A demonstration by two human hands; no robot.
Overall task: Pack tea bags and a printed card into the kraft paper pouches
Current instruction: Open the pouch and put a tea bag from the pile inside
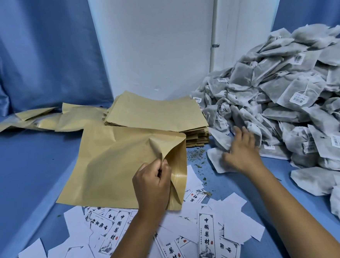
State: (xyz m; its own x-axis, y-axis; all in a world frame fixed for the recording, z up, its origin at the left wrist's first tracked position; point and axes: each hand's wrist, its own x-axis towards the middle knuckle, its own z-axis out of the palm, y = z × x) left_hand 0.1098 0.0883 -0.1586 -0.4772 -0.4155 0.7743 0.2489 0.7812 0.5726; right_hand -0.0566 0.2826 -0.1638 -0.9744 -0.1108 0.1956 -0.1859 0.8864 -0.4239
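Fingers of the left hand point(151, 182) pinch the open mouth edge of a flat tan kraft paper pouch point(117, 164) lying on the blue cloth table point(26, 159), over scattered white printed cards point(206, 237). Right hand point(240, 153), blurred, fingers spread, rests on grey mesh tea bags point(284, 100) at the foot of their heap; whether it grips one I cannot tell. Behind sits a stack of tan pouches point(156, 113)

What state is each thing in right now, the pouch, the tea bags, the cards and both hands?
Pouch: mouth pulled open, lying on the cards.
Left hand: pinching the pouch's top edge.
Right hand: blurred, fingers spread on the tea bags.
Tea bags: heaped loose.
Pouch stack: flat, unopened.
Cards: scattered, some face down.
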